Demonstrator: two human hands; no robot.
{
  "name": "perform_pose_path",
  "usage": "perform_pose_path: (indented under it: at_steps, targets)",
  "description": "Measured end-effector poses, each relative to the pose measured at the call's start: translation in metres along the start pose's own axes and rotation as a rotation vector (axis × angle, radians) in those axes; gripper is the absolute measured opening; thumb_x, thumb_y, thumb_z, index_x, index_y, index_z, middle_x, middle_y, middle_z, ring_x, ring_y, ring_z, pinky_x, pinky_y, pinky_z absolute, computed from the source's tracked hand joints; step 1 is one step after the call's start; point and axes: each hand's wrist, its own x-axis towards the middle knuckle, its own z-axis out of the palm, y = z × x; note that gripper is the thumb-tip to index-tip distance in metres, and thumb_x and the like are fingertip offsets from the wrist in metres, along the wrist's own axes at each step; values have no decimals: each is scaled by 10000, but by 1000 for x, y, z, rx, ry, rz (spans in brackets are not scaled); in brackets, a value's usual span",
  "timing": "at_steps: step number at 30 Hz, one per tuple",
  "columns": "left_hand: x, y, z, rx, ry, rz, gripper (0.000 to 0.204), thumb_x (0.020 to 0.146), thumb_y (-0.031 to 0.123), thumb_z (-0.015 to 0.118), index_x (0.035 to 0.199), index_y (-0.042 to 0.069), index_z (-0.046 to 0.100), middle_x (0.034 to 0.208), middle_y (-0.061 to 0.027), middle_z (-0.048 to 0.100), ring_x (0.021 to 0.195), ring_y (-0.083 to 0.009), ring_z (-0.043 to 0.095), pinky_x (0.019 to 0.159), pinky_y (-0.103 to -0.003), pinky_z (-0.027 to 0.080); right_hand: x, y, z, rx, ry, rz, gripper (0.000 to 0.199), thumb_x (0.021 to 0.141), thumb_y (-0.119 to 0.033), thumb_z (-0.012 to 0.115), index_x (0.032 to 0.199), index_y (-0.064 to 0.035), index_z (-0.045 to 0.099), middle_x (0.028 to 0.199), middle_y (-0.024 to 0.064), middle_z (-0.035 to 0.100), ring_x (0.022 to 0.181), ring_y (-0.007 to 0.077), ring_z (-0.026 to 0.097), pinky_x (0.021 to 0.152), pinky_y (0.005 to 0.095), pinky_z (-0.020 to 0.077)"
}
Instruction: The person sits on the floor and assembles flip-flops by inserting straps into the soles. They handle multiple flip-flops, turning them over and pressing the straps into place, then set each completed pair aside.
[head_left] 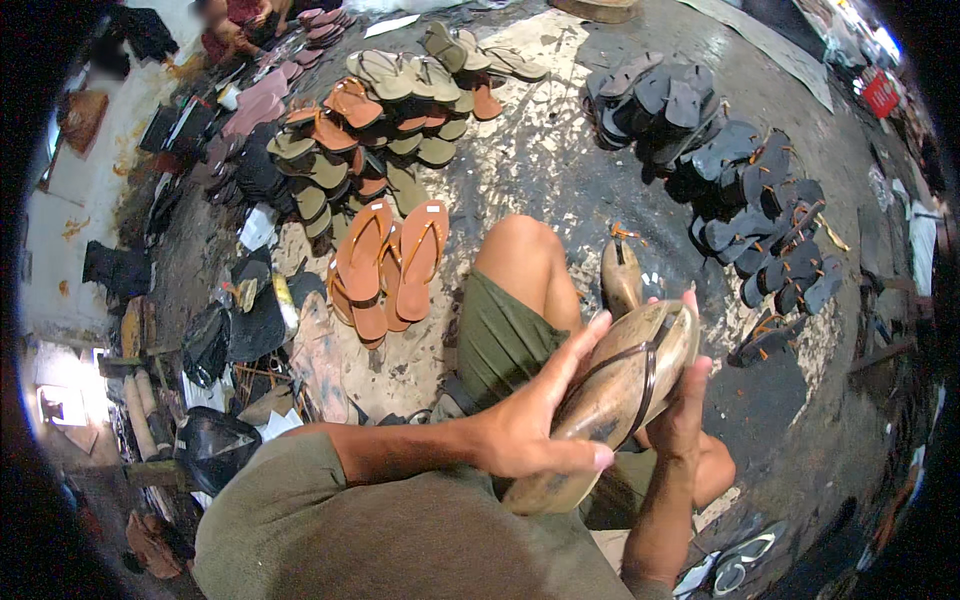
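Note:
Close to my body I hold a worn, pale brown wooden shoe last (590, 410), tilted with its slotted end up and away from me. A thin dark brown strap (640, 352) runs across it. My left hand (530, 420) grips its left side, with the thumb laid over the near part and fingers reaching along the edge. Around the right side wraps my right hand (683, 405), its fingertips partly hidden behind the last. Just beyond, a second wooden last (622, 272) stands by my knee, with a small orange strap piece (628, 233) at its tip.
Tan flip-flops (415, 265) lie left of my knee. Olive and orange sandals (390, 120) are heaped farther off; dark sandals (765, 200) form a row at right. A black bag (215, 445) and scraps lie left. Another person (240, 30) sits at the far left.

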Motion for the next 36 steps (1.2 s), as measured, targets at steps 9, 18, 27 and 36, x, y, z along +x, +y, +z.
perform_pose_path:
  at_steps: [9,18,27,36]
  targets:
    - [73,-4,-4,-775,21,144,992,823,385,679,1617,21,210,1521,-274,445,1342,-391,543,1117,-476,492,-44,15,33,1076,-488,364,921,916,-426,667,1613,-25,218,1530,321,400,1365,554,462,1026,626,531]
    - [82,-47,-2,-164,5,-51,946,985,225,629,1647,-11,-3,1645,-174,292,1507,-271,331,1210,-383,308,-23,25,-11,-75,90,-147,868,946,-195,652,1617,-54,120,1484,198,476,1246,263,590,1043,393,496]
    - [84,-57,-3,-99,-12,32,1037,967,198,716,1640,-15,-43,1694,-199,128,1554,-296,218,1245,-412,240,6,52,-26,-347,156,-297,725,1021,-233,629,1547,11,193,1450,225,438,1285,266,515,1066,407,459]
    - [140,-67,-55,-437,217,138,937,1078,561,441,1602,-117,62,1692,-206,172,1563,-261,181,1261,-344,157,47,30,9,-119,233,-393,946,868,-273,832,1582,-29,260,1476,174,430,1359,293,460,1112,413,420]
